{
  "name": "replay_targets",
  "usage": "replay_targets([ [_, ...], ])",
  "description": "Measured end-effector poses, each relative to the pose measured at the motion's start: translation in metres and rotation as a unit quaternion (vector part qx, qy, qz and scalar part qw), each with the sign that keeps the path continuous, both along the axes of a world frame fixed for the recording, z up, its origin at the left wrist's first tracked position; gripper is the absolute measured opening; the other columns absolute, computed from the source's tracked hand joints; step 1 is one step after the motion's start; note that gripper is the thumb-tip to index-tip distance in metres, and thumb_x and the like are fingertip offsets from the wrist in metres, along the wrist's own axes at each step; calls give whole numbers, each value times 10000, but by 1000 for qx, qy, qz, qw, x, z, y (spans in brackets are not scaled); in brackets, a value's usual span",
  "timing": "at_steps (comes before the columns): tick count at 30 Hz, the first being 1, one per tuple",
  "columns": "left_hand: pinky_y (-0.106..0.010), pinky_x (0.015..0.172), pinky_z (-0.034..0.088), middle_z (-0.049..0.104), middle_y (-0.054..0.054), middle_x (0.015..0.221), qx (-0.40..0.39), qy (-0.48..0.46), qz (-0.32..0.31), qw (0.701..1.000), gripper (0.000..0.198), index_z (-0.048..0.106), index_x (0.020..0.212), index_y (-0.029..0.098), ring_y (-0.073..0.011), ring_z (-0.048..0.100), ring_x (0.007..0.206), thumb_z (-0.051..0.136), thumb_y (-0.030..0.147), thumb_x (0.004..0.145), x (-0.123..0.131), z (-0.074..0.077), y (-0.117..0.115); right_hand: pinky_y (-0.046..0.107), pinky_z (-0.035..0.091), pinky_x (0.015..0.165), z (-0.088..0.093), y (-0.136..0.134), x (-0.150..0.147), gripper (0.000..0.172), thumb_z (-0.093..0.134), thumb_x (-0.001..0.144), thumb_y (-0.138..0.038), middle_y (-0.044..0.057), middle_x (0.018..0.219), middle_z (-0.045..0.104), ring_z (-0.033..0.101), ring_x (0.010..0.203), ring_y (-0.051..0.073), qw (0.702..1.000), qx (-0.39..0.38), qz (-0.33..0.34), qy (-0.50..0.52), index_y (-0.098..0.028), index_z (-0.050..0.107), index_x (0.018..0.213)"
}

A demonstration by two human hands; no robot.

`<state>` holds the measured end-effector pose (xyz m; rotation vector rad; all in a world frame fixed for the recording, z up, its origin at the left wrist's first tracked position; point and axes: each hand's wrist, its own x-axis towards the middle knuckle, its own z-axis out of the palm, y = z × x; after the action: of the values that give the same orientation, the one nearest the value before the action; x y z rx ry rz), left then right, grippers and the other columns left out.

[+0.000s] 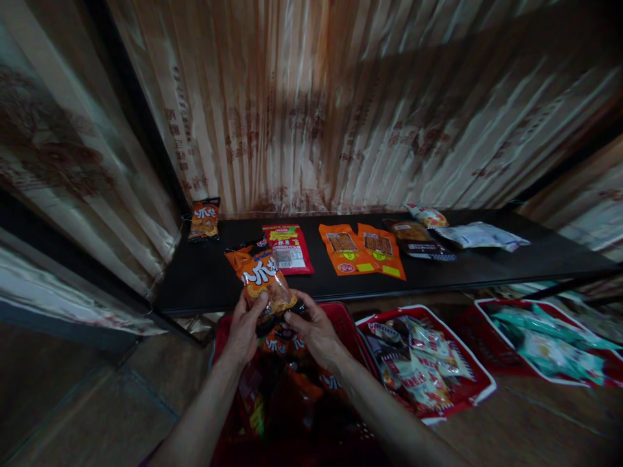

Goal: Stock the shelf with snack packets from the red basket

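Left hand [244,329] and right hand [318,332] clamp an orange bag [267,279], seemingly above the front edge of the black shelf [197,279], with bare room leftward.

The left hand [246,327] and the right hand [311,331] are bare, each with a rounded thumb tip. The left forearm [209,402], at the left of the red basket [344,318], and the right forearm [387,408], at its right, are bare as well, smooth in outline and thickening gradually from a narrower wrist. Below and left of the red basket, a sliver of dark purplish cloth [148,459] shows beside the left forearm, too dim for detail.
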<state>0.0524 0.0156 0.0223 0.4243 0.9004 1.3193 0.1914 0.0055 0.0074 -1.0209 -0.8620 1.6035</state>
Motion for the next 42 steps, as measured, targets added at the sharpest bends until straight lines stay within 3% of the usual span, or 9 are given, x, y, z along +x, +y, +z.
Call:
replay_targets([
  [11,-343,819,513,703,-36,960,-33,-4,42,999,431,597,1056,193,-216,663,910,726,375,687,-8,-2,5,255,464,614,3,-3,-9,506,793,624,-316,-34,774,680,592,615,122,1000,-7,1,1,-265,589,1084],
  [19,-308,851,500,673,-32,1093,-22,18,41,999,350,607,1003,202,-200,634,998,692,388,719,-10,-5,6,279,481,668,-1,-6,-9,493,775,644,-323,-31,821,667,603,677,134,1000,-13,0,-5,-276,579,1094],
  [28,-318,810,518,684,-37,1040,-27,28,44,998,442,586,1076,214,-210,652,944,702,425,706,-9,-3,5,274,476,673,1,-7,-11,480,776,635,-305,-30,832,660,606,725,147,1000,-2,17,12,-265,581,1071],
  [33,-339,848,500,675,-58,1072,-17,-6,-17,1000,438,571,1099,213,-217,644,961,686,417,729,-12,-1,2,282,480,687,3,-5,-12,478,775,636,-310,-26,848,669,599,717,142,1000,-3,-15,21,-266,581,1071],
  [36,-351,913,460,661,-45,1106,10,-26,-74,997,485,549,1142,231,-214,620,1014,729,286,695,-15,2,-1,295,482,727,4,-2,-10,497,792,610,-314,-16,898,671,604,748,144,999,-5,-47,17,-259,593,1062],
  [42,-351,1034,346,593,-46,1244,81,-40,-126,988,578,535,1171,234,-222,511,1186,717,107,637,-18,4,-4,283,480,715,6,1,-8,537,799,598,-316,-13,892,676,600,713,127,998,-7,-56,32,-253,586,1087],
])
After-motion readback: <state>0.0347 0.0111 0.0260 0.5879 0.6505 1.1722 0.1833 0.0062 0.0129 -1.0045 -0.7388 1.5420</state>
